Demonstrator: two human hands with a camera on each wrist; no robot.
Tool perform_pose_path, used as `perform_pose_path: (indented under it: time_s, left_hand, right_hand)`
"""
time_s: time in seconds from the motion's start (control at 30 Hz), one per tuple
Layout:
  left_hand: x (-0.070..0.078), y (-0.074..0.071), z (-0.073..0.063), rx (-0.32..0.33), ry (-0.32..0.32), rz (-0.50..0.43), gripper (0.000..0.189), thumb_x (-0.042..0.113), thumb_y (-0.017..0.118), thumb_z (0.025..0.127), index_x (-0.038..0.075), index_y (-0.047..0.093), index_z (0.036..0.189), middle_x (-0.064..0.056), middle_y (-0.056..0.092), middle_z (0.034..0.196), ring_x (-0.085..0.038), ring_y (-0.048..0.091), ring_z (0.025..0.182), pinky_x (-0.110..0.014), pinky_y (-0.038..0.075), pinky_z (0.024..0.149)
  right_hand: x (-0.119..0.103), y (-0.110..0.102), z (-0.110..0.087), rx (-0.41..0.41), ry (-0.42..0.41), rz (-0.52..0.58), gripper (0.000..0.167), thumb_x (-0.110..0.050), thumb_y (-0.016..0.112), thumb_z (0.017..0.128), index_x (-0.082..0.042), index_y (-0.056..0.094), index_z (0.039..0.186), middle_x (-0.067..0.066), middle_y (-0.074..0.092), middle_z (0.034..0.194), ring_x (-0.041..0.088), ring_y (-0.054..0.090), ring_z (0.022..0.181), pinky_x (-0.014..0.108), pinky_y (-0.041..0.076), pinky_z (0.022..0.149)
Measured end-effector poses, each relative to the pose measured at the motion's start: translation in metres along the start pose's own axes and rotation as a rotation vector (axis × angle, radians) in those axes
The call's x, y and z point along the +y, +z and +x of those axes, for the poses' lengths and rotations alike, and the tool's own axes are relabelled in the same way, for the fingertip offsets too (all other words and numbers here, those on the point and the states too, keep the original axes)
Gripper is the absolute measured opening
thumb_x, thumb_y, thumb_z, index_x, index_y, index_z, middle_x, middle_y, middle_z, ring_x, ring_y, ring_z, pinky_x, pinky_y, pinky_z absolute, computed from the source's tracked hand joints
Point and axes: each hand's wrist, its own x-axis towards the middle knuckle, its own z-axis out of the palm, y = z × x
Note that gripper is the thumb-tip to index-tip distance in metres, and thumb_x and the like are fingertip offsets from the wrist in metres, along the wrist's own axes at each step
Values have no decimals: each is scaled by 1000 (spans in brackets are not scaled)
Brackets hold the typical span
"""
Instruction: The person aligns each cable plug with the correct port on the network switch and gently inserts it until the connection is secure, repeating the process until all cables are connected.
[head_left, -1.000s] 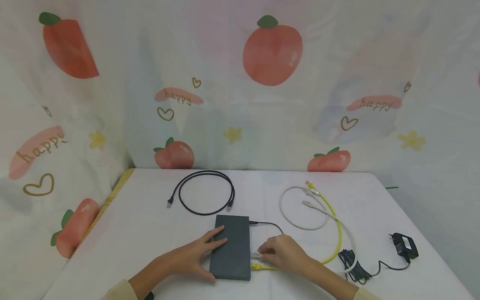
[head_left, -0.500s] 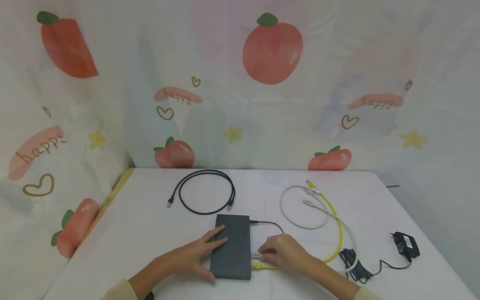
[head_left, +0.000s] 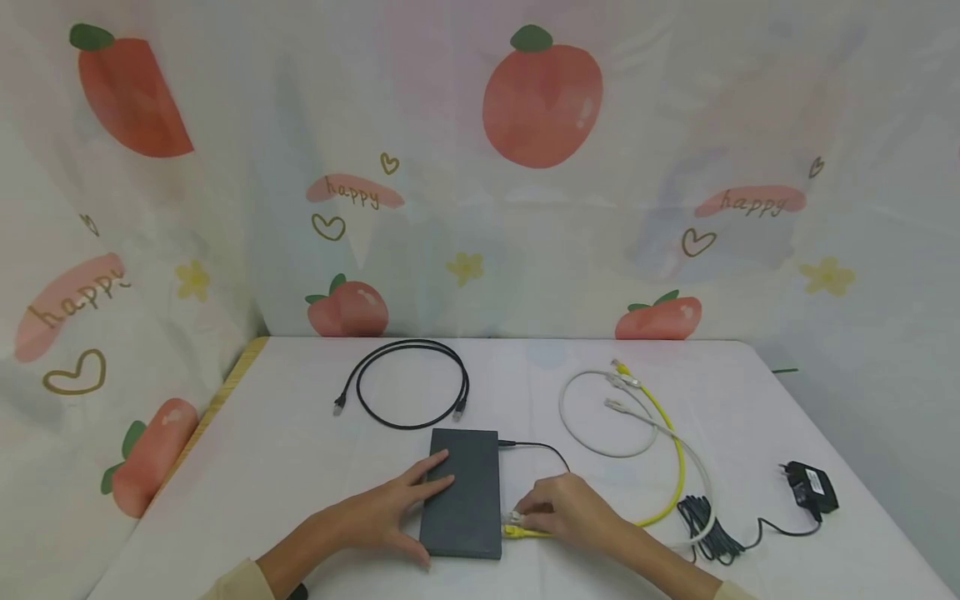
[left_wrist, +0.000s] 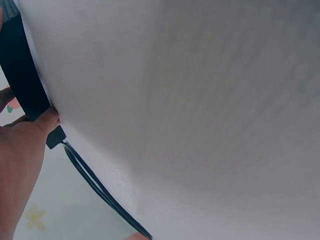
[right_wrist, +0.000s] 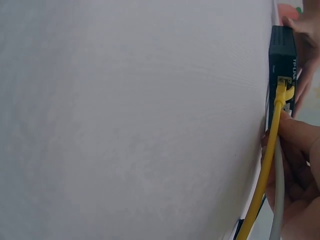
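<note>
A dark grey TP-LINK network switch [head_left: 468, 500] lies flat on the table. My left hand [head_left: 378, 512] rests on its left side, two fingers laid straight across the top and the thumb at the near left edge. With thumb and fingers, my right hand [head_left: 573, 508] pinches a white Ethernet cable [right_wrist: 279, 185] near its clear plug [head_left: 513, 518], close against the switch's right side. Beside it, the yellow Ethernet cable's plug [right_wrist: 281, 92] sits in a port. Further back on that side, a black power plug [head_left: 507, 444] is in the switch. Fingers partly hide the white plug.
Behind the switch lies a coiled black Ethernet cable [head_left: 466, 392]. The loose white cable [head_left: 600, 455] loops at the right, near the yellow cable's free end [head_left: 620, 367]. A bundled black cord [head_left: 705, 525] leads to a power adapter [head_left: 810, 487] at the far right.
My right hand has shifted slightly toward the near edge with the white plug, bringing it closer to the yellow plug. My left hand and the switch have stayed in place.
</note>
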Motion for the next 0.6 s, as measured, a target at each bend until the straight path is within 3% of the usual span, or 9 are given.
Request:
perform_pose_path:
  time_s: [0.37,0.6]
  left_hand:
    - [1,-1,-1,-6,-14,9,100,62,72,68,21,31,149,-2,4,157,-31,18,139,-44,35,102]
    - [2,-1,0,-1,-6,13,99,62,72,68,20,31,149,-2,4,157,-30,19,139,-44,36,102]
  right_hand:
    - [5,2,-1,9,52,150,9,-19,75,80,-14,77,88,-12,68,83,1,61,75,22,51,64]
    - [7,-1,-1,-30,95,141,11,-23,75,81,-15,76,89,-12,69,87,2,61,79,22,51,67]
